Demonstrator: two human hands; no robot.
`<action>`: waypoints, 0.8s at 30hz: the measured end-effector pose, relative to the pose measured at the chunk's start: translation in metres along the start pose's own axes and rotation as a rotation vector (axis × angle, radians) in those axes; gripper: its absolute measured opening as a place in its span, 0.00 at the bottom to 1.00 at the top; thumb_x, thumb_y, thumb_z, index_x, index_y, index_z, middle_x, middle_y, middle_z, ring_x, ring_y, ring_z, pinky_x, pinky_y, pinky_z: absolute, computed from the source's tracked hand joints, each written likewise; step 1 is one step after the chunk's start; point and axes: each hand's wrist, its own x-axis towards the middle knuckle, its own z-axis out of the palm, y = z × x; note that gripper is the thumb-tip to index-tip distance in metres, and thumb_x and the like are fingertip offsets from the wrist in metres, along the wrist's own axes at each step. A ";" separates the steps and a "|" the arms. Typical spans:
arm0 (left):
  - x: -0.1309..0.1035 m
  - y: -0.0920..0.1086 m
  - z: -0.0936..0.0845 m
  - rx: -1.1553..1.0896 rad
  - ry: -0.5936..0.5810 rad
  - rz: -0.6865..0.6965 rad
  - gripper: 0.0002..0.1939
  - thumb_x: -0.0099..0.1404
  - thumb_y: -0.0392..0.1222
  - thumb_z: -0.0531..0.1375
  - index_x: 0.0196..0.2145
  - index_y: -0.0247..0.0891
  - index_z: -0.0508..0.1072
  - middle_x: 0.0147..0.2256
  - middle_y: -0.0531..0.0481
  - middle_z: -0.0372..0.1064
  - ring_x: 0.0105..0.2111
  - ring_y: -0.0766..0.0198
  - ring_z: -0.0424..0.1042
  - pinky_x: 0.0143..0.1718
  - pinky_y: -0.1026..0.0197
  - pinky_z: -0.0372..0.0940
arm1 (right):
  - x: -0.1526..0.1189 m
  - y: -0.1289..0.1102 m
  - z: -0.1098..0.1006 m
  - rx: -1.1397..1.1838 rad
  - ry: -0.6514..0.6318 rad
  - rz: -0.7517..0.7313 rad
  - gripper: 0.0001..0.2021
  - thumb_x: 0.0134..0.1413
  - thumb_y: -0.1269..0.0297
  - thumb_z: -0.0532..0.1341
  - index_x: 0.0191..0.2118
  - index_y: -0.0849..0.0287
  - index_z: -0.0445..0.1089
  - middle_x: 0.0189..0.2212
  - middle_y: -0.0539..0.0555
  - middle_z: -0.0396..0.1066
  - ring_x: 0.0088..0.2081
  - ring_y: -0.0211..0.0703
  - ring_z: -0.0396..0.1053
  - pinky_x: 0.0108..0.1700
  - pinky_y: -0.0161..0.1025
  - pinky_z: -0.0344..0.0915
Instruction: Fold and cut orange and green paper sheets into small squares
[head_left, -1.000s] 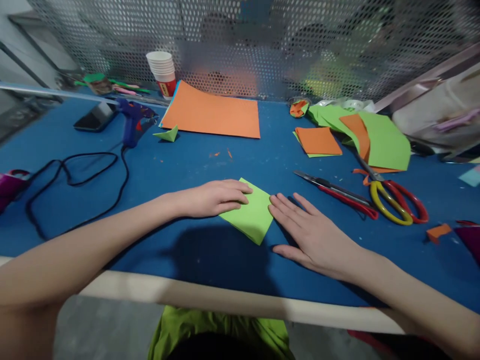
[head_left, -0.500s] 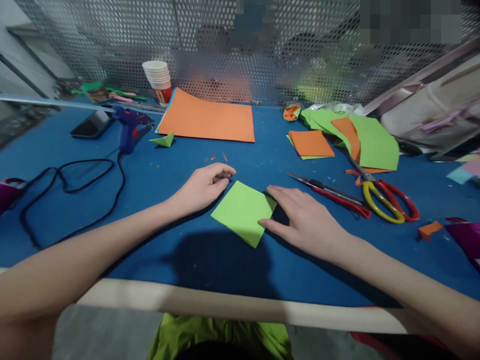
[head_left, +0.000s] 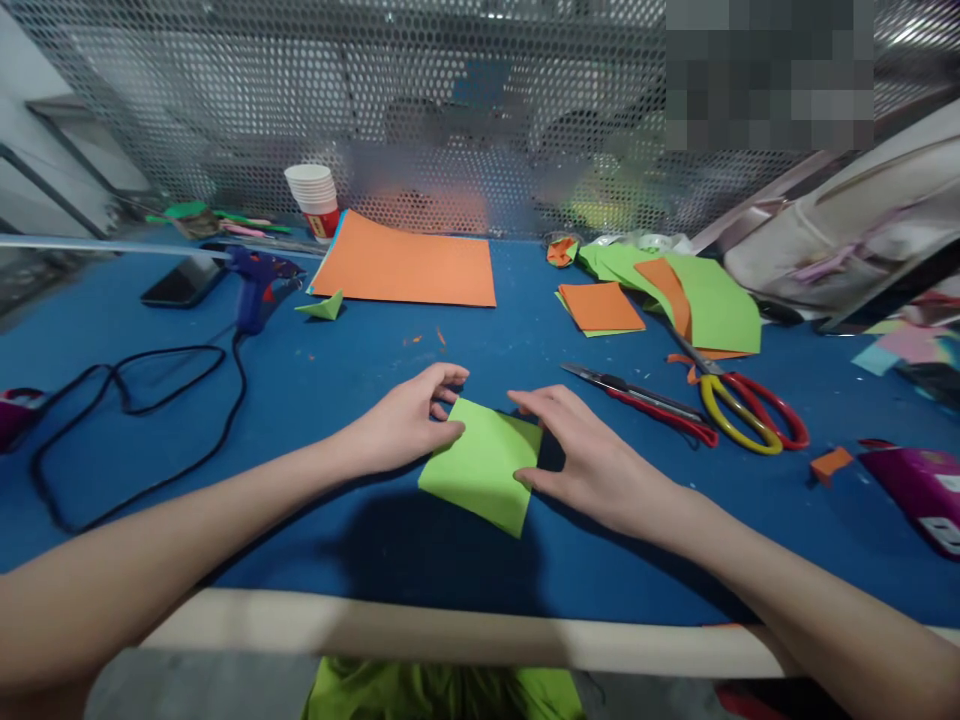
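Note:
A green paper square (head_left: pixel 484 465) lies on the blue table (head_left: pixel 300 540) between my hands, one corner toward the table's front edge. My left hand (head_left: pixel 409 420) is at its upper left, fingers curved and apart, the thumb over the paper's edge. At its right side is my right hand (head_left: pixel 592 455), thumb and fingers spread, the thumb tip at the paper's right edge. Whether either thumb presses on the paper I cannot tell. Right of my right hand lie a red-handled craft knife or scissors (head_left: pixel 652 402) and scissors with yellow and red handles (head_left: pixel 739 400).
Large orange sheets (head_left: pixel 412 265) lie at the back, near stacked paper cups (head_left: pixel 311 195). A blue glue gun (head_left: pixel 256 290) with a looping black cord is at the left. Orange squares (head_left: pixel 604 307) and green sheets (head_left: pixel 720 300) are at the back right.
My left thumb has moved onto the upper left of the green square, and the square has turned slightly. My right hand's fingers are more raised and curved. The view has shifted.

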 end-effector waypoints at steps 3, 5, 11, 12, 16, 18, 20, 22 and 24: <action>-0.002 0.003 0.000 -0.061 -0.037 0.000 0.28 0.51 0.31 0.60 0.51 0.35 0.64 0.43 0.46 0.69 0.30 0.69 0.65 0.35 0.62 0.64 | -0.002 -0.003 -0.001 0.039 0.031 -0.058 0.29 0.57 0.70 0.59 0.64 0.56 0.53 0.53 0.63 0.62 0.54 0.52 0.64 0.55 0.53 0.66; -0.003 0.008 -0.001 -0.115 -0.091 -0.027 0.26 0.51 0.30 0.60 0.50 0.35 0.64 0.35 0.52 0.69 0.28 0.70 0.64 0.32 0.63 0.62 | -0.002 -0.004 -0.002 0.096 0.076 -0.060 0.28 0.57 0.70 0.59 0.63 0.56 0.54 0.51 0.61 0.62 0.48 0.48 0.67 0.53 0.50 0.68; -0.005 0.020 -0.003 -0.146 -0.085 -0.046 0.23 0.52 0.34 0.61 0.47 0.35 0.68 0.29 0.56 0.66 0.27 0.69 0.64 0.31 0.64 0.60 | 0.004 0.000 0.000 0.535 0.237 0.165 0.26 0.52 0.65 0.64 0.57 0.54 0.62 0.47 0.58 0.65 0.40 0.41 0.68 0.44 0.44 0.72; -0.005 0.021 -0.004 -0.115 -0.079 -0.042 0.22 0.52 0.36 0.61 0.47 0.36 0.69 0.29 0.56 0.65 0.27 0.69 0.64 0.31 0.63 0.59 | 0.005 0.001 0.001 0.617 0.243 0.218 0.26 0.50 0.64 0.65 0.56 0.55 0.63 0.47 0.58 0.67 0.39 0.40 0.68 0.43 0.43 0.72; -0.008 0.027 -0.005 0.042 -0.095 -0.022 0.15 0.52 0.45 0.64 0.37 0.36 0.76 0.30 0.54 0.67 0.29 0.66 0.64 0.31 0.62 0.59 | 0.011 0.003 0.002 0.872 0.322 0.378 0.27 0.42 0.61 0.70 0.51 0.56 0.67 0.49 0.59 0.70 0.39 0.39 0.70 0.44 0.42 0.72; -0.010 0.028 -0.004 0.007 -0.097 -0.027 0.11 0.54 0.47 0.64 0.29 0.36 0.75 0.29 0.53 0.68 0.30 0.65 0.66 0.32 0.62 0.60 | 0.012 0.003 0.001 0.989 0.384 0.419 0.27 0.39 0.60 0.72 0.48 0.55 0.69 0.50 0.59 0.71 0.42 0.41 0.71 0.46 0.42 0.71; -0.011 0.028 -0.001 -0.134 -0.042 -0.063 0.11 0.55 0.48 0.63 0.25 0.36 0.73 0.26 0.53 0.69 0.28 0.66 0.67 0.31 0.63 0.61 | 0.013 0.002 0.001 1.071 0.382 0.446 0.26 0.37 0.58 0.73 0.46 0.55 0.70 0.48 0.58 0.73 0.43 0.43 0.72 0.47 0.44 0.72; -0.011 0.027 0.001 -0.304 0.032 -0.102 0.12 0.56 0.48 0.65 0.25 0.36 0.71 0.23 0.54 0.69 0.25 0.67 0.68 0.29 0.64 0.63 | 0.014 0.001 0.000 1.106 0.301 0.484 0.24 0.38 0.55 0.73 0.43 0.57 0.72 0.43 0.57 0.76 0.40 0.44 0.74 0.44 0.44 0.73; -0.012 0.026 0.003 -0.460 0.077 -0.122 0.13 0.55 0.47 0.67 0.27 0.35 0.71 0.23 0.53 0.70 0.22 0.68 0.68 0.26 0.64 0.67 | 0.015 0.000 0.002 1.111 0.208 0.540 0.21 0.38 0.53 0.73 0.38 0.59 0.75 0.37 0.56 0.77 0.35 0.42 0.74 0.38 0.42 0.74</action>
